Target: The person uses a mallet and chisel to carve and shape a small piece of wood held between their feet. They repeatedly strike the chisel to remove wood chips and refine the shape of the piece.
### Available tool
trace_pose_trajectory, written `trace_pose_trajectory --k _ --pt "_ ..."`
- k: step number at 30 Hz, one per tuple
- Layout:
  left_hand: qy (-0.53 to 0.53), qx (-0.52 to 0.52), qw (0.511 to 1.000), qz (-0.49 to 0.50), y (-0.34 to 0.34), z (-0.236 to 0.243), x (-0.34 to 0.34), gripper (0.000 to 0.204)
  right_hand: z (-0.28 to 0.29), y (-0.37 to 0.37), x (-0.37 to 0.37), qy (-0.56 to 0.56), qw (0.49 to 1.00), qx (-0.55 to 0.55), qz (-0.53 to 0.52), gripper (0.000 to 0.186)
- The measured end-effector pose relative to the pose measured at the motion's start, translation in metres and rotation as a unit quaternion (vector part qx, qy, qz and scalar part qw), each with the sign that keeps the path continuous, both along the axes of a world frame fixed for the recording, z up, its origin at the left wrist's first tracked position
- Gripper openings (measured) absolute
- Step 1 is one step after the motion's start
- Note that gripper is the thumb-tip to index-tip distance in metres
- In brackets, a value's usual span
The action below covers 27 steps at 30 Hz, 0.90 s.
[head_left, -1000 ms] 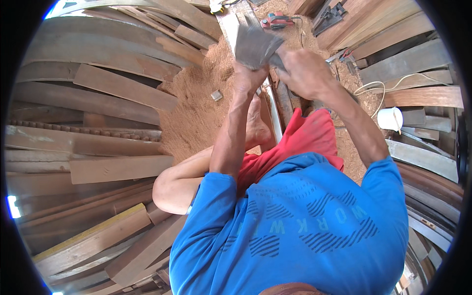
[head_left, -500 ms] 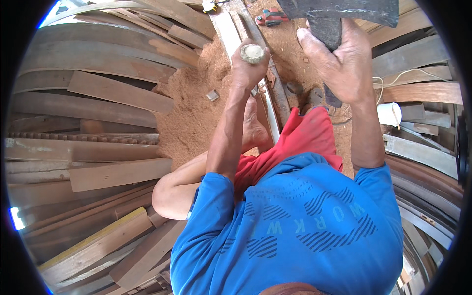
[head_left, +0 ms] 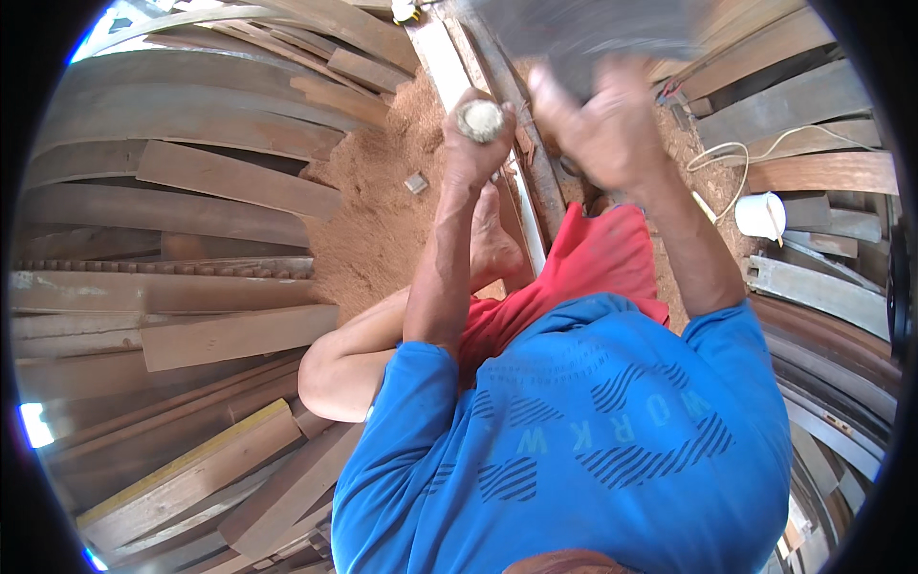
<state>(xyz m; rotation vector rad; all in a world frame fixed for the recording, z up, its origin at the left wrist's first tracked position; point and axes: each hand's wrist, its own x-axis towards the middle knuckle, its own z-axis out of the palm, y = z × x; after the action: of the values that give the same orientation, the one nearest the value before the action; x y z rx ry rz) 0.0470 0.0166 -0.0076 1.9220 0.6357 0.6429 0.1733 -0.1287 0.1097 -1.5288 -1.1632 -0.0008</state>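
Observation:
My left hand (head_left: 469, 158) is closed around an upright tool handle (head_left: 480, 121) with a pale, worn round end, like a struck chisel's. Its lower end is hidden beneath my fist. Under that hand runs a long pale timber (head_left: 442, 62). To the right, my right hand (head_left: 612, 124) is smeared by motion but wraps the dark handle of a mallet-like tool (head_left: 593, 29). The tool's broad, dark head is blurred at the top edge, above and right of the upright handle and apart from it.
Sawdust (head_left: 368, 215) covers the floor, with a small wood block (head_left: 415, 183) on it. Stacked planks (head_left: 239, 182) crowd the left and line the right. A white cup-like container (head_left: 760, 216) and a pale cord (head_left: 732, 153) lie right. My bare foot (head_left: 492, 234) is beside the timber.
My right hand has swung left with the mallet-like tool, nearer the upright handle. My left hand has shifted slightly left and down, still gripping. The red tool on the floor is now hidden.

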Motion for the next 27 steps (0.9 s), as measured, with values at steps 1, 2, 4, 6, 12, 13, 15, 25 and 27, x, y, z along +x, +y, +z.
trace_pose_trajectory --k 1,2,4,6,12,13,15,25,27 --pt "-0.047 0.062 0.997 -0.02 -0.002 -0.005 0.005 0.02 -0.029 -0.002 0.0 -0.078 0.977 -0.196 0.008 0.03" --pt "-0.025 0.079 0.996 -0.014 -0.004 -0.013 -0.004 0.029 -0.032 -0.002 -0.002 -0.079 0.963 -0.255 0.032 0.032" --pt "-0.045 0.057 0.997 -0.013 -0.002 -0.025 -0.001 0.035 -0.033 -0.006 -0.003 -0.079 0.919 -0.381 0.067 0.035" --pt "-0.099 -0.03 0.995 -0.004 -0.01 -0.036 -0.003 0.03 -0.024 -0.011 -0.009 -0.05 0.956 -0.28 0.067 0.041" --pt "-0.028 -0.001 0.999 0.019 0.004 -0.029 0.007 0.02 0.018 -0.008 -0.005 0.006 0.998 -0.062 0.014 0.041" --pt "-0.026 -0.008 0.999 0.019 0.004 -0.027 0.01 0.02 0.014 -0.008 -0.002 -0.017 0.997 -0.073 0.011 0.042" --pt "0.026 0.005 1.0 0.016 -0.002 -0.016 0.013 0.018 -0.011 -0.009 -0.001 -0.062 0.978 -0.2 0.019 0.043" --pt "0.037 0.014 0.999 -0.01 -0.01 -0.02 0.009 0.015 -0.016 -0.009 -0.003 0.077 0.99 -0.114 0.006 0.031" --pt "0.0 0.047 0.999 -0.002 -0.011 -0.024 0.017 0.02 -0.04 -0.006 -0.004 -0.017 0.946 -0.323 0.031 0.035"
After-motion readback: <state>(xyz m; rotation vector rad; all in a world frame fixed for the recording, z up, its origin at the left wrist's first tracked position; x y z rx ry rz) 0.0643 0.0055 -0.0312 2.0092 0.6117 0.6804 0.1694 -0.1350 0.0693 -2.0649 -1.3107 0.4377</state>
